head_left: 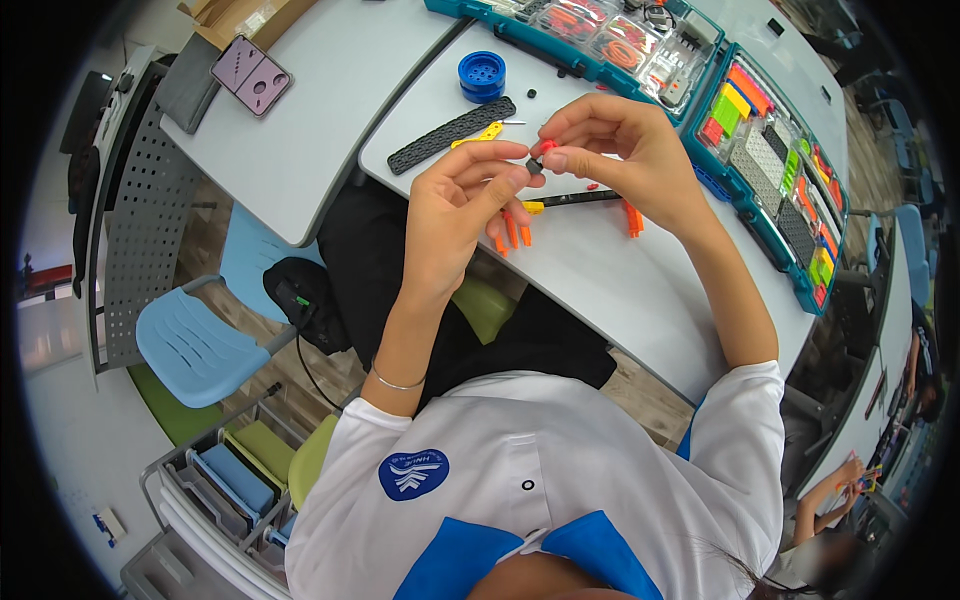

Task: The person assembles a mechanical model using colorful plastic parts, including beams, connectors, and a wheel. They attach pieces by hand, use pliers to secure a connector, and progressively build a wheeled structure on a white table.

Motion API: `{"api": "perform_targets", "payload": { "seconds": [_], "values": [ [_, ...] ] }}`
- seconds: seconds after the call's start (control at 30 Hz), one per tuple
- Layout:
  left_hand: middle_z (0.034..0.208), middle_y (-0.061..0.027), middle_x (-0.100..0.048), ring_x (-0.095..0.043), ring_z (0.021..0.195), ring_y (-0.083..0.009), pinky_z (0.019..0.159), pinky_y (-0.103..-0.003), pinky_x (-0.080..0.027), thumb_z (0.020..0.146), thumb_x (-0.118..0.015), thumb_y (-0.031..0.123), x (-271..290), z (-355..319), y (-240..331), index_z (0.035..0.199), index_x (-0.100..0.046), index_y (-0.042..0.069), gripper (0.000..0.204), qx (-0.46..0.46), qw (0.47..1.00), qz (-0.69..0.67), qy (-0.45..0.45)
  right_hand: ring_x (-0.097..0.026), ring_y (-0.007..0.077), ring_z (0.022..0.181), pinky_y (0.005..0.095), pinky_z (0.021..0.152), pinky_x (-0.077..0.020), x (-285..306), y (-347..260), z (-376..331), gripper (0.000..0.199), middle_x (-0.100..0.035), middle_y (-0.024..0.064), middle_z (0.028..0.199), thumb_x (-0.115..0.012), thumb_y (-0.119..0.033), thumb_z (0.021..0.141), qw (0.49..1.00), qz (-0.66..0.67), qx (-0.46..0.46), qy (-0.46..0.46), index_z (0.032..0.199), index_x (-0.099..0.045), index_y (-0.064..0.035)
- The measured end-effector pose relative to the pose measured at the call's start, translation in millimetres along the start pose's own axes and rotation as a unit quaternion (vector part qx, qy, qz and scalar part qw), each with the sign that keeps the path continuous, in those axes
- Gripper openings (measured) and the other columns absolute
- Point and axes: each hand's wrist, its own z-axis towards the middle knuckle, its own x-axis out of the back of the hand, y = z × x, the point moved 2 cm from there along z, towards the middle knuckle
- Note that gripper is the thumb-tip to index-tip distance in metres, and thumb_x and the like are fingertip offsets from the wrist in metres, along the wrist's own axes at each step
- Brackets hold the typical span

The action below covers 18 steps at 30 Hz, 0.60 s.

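Over the white table (640, 280), my two hands meet in front of me, fingertips almost touching. My left hand (462, 205) pinches a small dark grey building piece (534, 167). Right against it, a small red piece (547, 146) sits between the thumb and fingers of my right hand (622, 150); whether the two pieces are joined cannot be made out. Below my hands lies a black rod (582, 198) with a yellow part (534, 207) and orange pieces (633, 220) near its ends. Beyond my left hand are a black perforated beam (450, 135), a yellow strip (482, 137) and blue wheels (482, 76).
Two teal parts cases, one at the back (515, 42) and one on the right (742, 222), hold colourful pieces in compartments. On the left-hand table are a phone (252, 77) and a cardboard box (240, 18). A light blue chair (200, 345) stands left; another person's hands (850, 475) show at far right.
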Motion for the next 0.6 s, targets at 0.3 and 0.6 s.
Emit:
{"api": "perform_targets", "payload": {
  "seconds": [0.3, 0.6],
  "values": [
    [0.088, -0.0114, -0.072, -0.066, 0.062, -0.0101, 0.049, -0.019, -0.044, 0.091, -0.071, 0.008, 3.3, -2.4, -3.7, 0.098, -0.057, 0.004, 0.016, -0.022, 0.999, -0.026, 0.018, -0.067, 0.0093, 0.08, 0.0238, 0.067, -0.0487, -9.9, -13.8, -5.9, 0.016, -0.073, 0.0005, 0.088, -0.075, -0.017, 0.087, 0.99, -0.12, 0.074, 0.015, 0.097, -0.075, -0.0035],
    [0.079, -0.0067, -0.067, -0.062, 0.06, -0.0126, 0.052, -0.022, -0.046, 0.092, -0.071, 0.006, -5.6, -9.5, -5.6, 0.097, -0.046, 0.009, 0.026, -0.027, 0.979, -0.204, -0.012, -0.067, 0.0129, 0.089, 0.0218, 0.071, -0.0547, -30.3, -17.4, -18.4, 0.016, -0.069, 0.008, 0.104, -0.077, -0.004, 0.083, 0.982, 0.053, 0.169, 0.071, 0.098, -0.075, -0.0002]
  ]
}}
